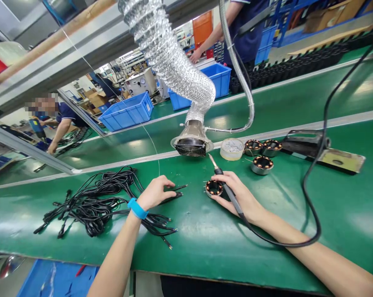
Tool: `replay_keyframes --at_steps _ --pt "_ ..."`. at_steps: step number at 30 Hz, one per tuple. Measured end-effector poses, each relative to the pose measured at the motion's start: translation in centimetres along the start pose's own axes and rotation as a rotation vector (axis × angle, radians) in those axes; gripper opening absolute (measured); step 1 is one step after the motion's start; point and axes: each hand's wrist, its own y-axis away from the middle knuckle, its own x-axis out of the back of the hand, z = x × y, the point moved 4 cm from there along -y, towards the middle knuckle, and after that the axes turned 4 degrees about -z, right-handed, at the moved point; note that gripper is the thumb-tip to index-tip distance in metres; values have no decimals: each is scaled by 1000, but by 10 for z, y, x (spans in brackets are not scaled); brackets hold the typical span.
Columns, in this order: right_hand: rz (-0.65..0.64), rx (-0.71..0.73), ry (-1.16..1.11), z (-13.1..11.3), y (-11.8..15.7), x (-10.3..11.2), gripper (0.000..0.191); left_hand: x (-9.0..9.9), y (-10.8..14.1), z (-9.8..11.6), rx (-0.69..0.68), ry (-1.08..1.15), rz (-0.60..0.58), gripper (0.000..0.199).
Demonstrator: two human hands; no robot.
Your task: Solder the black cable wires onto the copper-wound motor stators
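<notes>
My right hand (pixel 240 196) grips a soldering iron (pixel 231 198), its copper-coloured tip pointing up and away. The thumb and a finger of that hand also reach a small stator ring with copper windings (pixel 213 188) on the green bench. My left hand (pixel 157 192), a blue band at its wrist, hovers over the stripped ends of black cables (pixel 171 199), thumb and index finger apart. Whether it touches a cable is hard to tell. A thin wire (pixel 155 148) comes down from above to the back of this hand. More black cables (pixel 96 206) lie bundled to the left.
A fume hood (pixel 191 138) on a silver duct hangs ahead. Beyond my right hand are a round tub (pixel 232 148), several stators (pixel 262 164) and an iron stand with yellow sponge (pixel 341 161). Blue bins (pixel 127 111) stand farther back, with two people (pixel 65 117) nearby.
</notes>
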Motion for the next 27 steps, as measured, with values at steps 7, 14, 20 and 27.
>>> replay_keyframes --at_steps 7,14,20,27 --pt "-8 1 12 0 0 -1 49 -27 10 -13 -72 39 3 22" --pt "-16 -4 31 -3 2 1 50 -35 19 -17 -42 225 -108 26" --pt "-22 18 63 -7 -5 -1 46 -50 17 -6 5 309 -98 28" --pt "-43 24 84 -10 -11 -2 45 -60 9 14 -36 366 -146 31"
